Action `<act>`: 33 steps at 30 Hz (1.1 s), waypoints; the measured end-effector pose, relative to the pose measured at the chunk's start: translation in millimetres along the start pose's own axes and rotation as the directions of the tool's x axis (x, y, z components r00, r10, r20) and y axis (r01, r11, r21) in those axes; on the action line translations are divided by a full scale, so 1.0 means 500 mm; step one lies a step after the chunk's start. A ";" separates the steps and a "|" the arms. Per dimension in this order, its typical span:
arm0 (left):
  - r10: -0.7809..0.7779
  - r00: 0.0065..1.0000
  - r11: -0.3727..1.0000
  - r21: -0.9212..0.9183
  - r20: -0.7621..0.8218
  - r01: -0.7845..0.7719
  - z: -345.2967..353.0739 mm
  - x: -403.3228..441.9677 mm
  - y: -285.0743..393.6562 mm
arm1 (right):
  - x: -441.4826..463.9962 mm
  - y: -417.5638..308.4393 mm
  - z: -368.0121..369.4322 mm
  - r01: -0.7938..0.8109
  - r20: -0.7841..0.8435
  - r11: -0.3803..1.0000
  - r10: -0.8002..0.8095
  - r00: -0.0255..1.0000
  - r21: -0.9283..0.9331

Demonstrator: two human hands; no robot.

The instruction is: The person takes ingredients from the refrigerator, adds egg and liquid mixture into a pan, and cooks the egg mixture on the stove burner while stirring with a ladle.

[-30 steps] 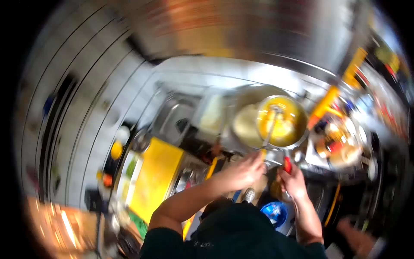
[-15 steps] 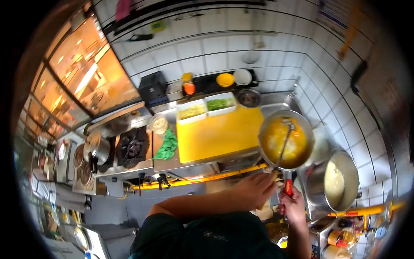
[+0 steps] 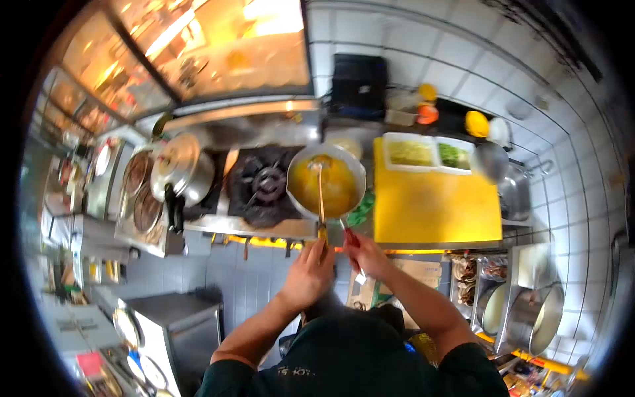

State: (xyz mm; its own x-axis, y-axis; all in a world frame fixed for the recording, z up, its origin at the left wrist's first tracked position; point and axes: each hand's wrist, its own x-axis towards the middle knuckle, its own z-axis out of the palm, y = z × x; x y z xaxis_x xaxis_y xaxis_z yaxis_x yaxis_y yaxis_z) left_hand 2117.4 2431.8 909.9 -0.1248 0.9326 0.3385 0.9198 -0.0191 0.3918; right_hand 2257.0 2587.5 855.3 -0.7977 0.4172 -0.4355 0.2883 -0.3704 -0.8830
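My left hand (image 3: 309,272) is closed round the yellow handle of a long metal utensil (image 3: 322,198), whose head dips into a yellow, egg-like mixture (image 3: 334,182). That mixture lies in a round metal pan (image 3: 360,173). The pan's red handle (image 3: 352,239) is gripped by my right hand (image 3: 370,257). The pan is just right of a black gas burner (image 3: 269,184) and partly covers a green cloth (image 3: 361,210).
A yellow cutting board (image 3: 436,205) bears two white trays (image 3: 410,153) of chopped food. A pressure cooker (image 3: 182,169) stands left of the burner. Large pots (image 3: 548,321) and a sink (image 3: 516,192) are at the right.
The view has turned and moved leftward along the counter. Both hands, the pan and the utensil have travelled from beside the sink, past the yellow board, to near the burner.
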 end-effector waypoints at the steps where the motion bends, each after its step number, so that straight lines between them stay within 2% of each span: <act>1: -0.056 0.998 0.998 0.009 0.024 0.056 0.004 -0.015 -0.045 | 0.051 0.004 0.033 0.001 0.019 0.999 -0.002 1.000 0.039; 3: -0.163 0.986 0.987 0.000 0.015 0.163 0.001 -0.043 -0.107 | 0.146 0.036 0.086 -0.005 0.080 0.987 -0.008 0.997 0.161; 5: -0.205 0.978 0.979 -0.016 -0.029 0.205 0.020 -0.042 -0.172 | 0.223 0.067 0.129 -0.072 0.087 0.977 0.055 0.995 0.201; 6: -0.249 0.966 0.968 -0.055 -0.065 0.246 0.036 -0.045 -0.200 | 0.263 0.078 0.146 -0.095 0.044 0.995 0.094 0.995 0.011; 7: -0.307 0.949 0.951 -0.047 -0.065 0.305 0.048 -0.044 -0.220 | 0.322 0.144 0.155 0.036 0.057 0.999 -0.038 0.998 0.037; 8: -0.234 0.968 0.971 0.029 -0.088 0.237 0.077 -0.051 -0.264 | 0.376 0.187 0.167 0.051 0.077 0.998 -0.050 0.996 -0.022; 9: -0.328 0.943 0.944 0.030 -0.064 0.330 0.053 -0.027 -0.251 | 0.376 0.124 0.193 -0.155 0.067 0.986 0.159 0.985 -0.057; 10: -0.331 0.940 0.942 0.033 -0.080 0.335 0.068 -0.027 -0.274 | 0.391 0.103 0.205 -0.148 0.050 0.973 0.159 0.986 -0.178; 11: -0.344 0.935 0.938 0.021 -0.089 0.347 0.080 -0.022 -0.283 | 0.404 0.121 0.213 -0.017 0.147 0.997 0.028 0.989 -0.079; 12: -0.364 0.926 0.930 0.017 -0.099 0.367 0.086 -0.021 -0.288 | 0.434 0.144 0.211 0.040 0.262 0.994 -0.011 0.965 -0.104; 14: -0.407 0.909 0.913 -0.004 -0.088 0.409 0.081 -0.010 -0.299 | 0.525 0.248 0.221 0.209 0.257 0.956 -0.154 0.954 -0.205; 17: -0.434 0.894 0.898 0.021 -0.110 0.439 0.085 0.001 -0.303 | 0.545 0.273 0.222 0.052 0.315 0.998 -0.064 0.947 0.047; 18: -0.434 0.892 0.896 0.038 -0.127 0.442 0.092 0.003 -0.304 | 0.550 0.279 0.219 -0.127 0.340 0.964 0.042 0.939 0.232; 19: -0.432 0.890 0.895 0.053 -0.147 0.443 0.106 0.007 -0.307 | 0.556 0.282 0.218 -0.297 0.384 0.868 0.136 0.913 0.398; 21: -0.409 0.895 0.901 0.076 -0.179 0.427 0.119 0.014 -0.309 | 0.517 0.231 0.238 -0.239 0.167 0.897 0.189 0.968 0.372; 23: -0.373 0.906 0.915 0.084 -0.199 0.395 0.126 0.020 -0.313 | 0.437 0.178 0.180 -0.204 -0.019 0.940 0.217 0.976 0.275; 24: -0.348 0.919 0.923 0.102 -0.188 0.370 0.129 0.018 -0.317 | 0.395 0.164 0.151 -0.029 -0.074 0.997 0.033 0.997 0.065; 25: -0.329 0.925 0.925 0.130 -0.193 0.356 0.133 0.018 -0.323 | 0.347 0.154 0.121 0.135 -0.099 0.979 -0.151 0.984 -0.151; 27: -0.281 0.945 0.936 0.171 -0.166 0.308 0.139 0.014 -0.327 | 0.221 0.085 0.078 0.172 -0.164 0.956 -0.214 0.963 -0.236; 28: -0.315 0.940 0.931 0.148 -0.135 0.333 0.139 0.014 -0.325 | 0.164 0.076 0.054 0.184 -0.199 0.942 -0.245 0.949 -0.282; 31: -0.322 0.942 0.926 0.177 -0.089 0.333 0.143 0.009 -0.318 | 0.029 0.124 -0.021 0.222 -0.317 0.905 -0.344 0.884 -0.362; 33: -0.318 0.947 0.926 0.198 -0.055 0.322 0.150 -0.004 -0.324 | -0.053 0.169 -0.054 0.105 -0.444 0.896 -0.312 0.840 -0.431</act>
State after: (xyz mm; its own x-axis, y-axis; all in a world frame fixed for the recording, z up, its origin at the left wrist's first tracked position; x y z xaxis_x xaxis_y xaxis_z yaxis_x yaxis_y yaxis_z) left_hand 1996.4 2460.2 781.3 -0.4310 0.8690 0.2431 0.8849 0.3543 0.3024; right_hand 2317.0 2567.7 787.6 -0.5250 0.8344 -0.1677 0.4026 0.0699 -0.9127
